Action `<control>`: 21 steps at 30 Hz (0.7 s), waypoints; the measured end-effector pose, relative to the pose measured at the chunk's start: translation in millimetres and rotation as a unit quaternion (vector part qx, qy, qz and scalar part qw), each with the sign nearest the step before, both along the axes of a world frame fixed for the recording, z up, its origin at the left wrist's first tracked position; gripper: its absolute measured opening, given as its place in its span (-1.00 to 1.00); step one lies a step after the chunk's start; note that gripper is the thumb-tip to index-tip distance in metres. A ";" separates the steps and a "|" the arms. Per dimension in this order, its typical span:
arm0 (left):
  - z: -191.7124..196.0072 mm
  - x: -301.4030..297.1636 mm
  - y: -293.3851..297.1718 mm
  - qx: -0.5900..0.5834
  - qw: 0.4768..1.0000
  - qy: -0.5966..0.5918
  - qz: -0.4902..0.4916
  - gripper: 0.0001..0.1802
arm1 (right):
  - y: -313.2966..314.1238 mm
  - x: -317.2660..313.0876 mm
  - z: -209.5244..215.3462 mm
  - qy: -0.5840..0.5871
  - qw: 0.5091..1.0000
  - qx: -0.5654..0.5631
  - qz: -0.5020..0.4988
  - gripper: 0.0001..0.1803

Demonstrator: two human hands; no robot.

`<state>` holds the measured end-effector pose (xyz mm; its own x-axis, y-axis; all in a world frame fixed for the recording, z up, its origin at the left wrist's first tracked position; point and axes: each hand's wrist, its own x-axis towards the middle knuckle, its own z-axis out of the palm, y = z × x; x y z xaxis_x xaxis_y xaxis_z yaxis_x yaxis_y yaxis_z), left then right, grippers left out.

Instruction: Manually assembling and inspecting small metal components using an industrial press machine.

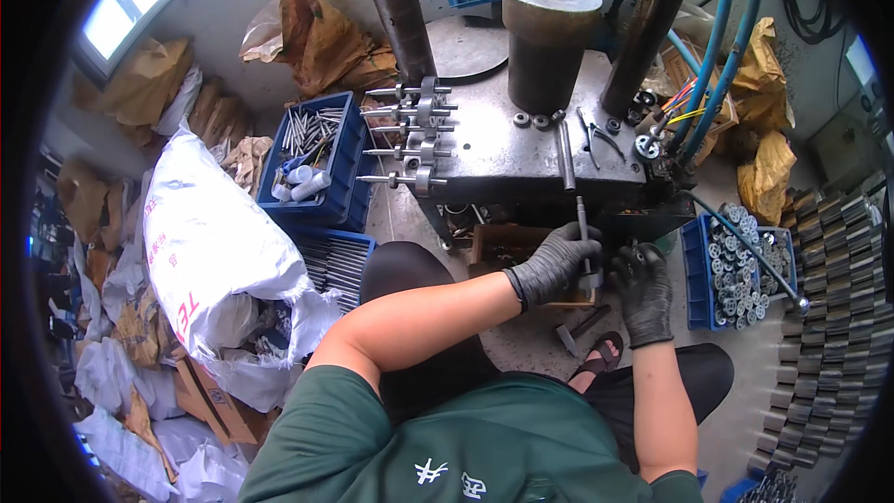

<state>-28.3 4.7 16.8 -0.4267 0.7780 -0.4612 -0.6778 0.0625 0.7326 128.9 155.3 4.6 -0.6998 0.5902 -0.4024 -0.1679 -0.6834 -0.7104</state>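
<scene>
My left hand, in a dark grey glove, is closed around a thin steel shaft that stands upright just below the front edge of the steel press table. My right hand, also gloved, is curled close beside the shaft's lower end, fingers bent; whether it grips a small part there I cannot tell. Several finished shafts with collars lie in a row on the table's left edge. A dark steel cylinder stands upright at the back of the table.
A blue bin of steel pins sits left of the table, with a tray of rods below it. A blue bin of round metal parts is at right, beside stacked grey blocks. A white sack lies left. A hammer rests on the floor.
</scene>
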 end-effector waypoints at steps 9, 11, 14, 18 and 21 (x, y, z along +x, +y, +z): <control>27.2 5.9 -17.8 0.076 0.935 0.347 -0.013 -0.58 | -50.3 -41.1 -14.7 0.155 0.956 -0.216 0.128 -0.54; 26.3 0.2 -23.7 0.104 0.945 0.309 0.008 -0.59 | -52.7 -38.9 -0.6 0.185 0.943 -0.236 0.148 -0.60; 21.8 -9.6 -24.8 0.146 0.948 0.280 0.035 -0.55 | -38.3 -43.1 -30.3 0.288 0.892 -0.242 0.251 -0.60; 31.7 -16.7 -35.0 0.161 0.931 0.325 0.036 -0.53 | -46.8 -45.7 -22.4 0.153 0.902 -0.298 0.272 -0.47; 37.5 -18.2 -37.0 0.160 0.935 0.315 0.041 -0.53 | -53.3 -47.1 -32.5 0.050 0.952 -0.164 0.254 -0.53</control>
<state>-46.5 -32.3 54.3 -0.5994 0.7860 0.1514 -0.0988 -0.2604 0.9604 81.9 102.0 -27.9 -0.9058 0.0198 -0.4233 0.1882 -0.8763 -0.4436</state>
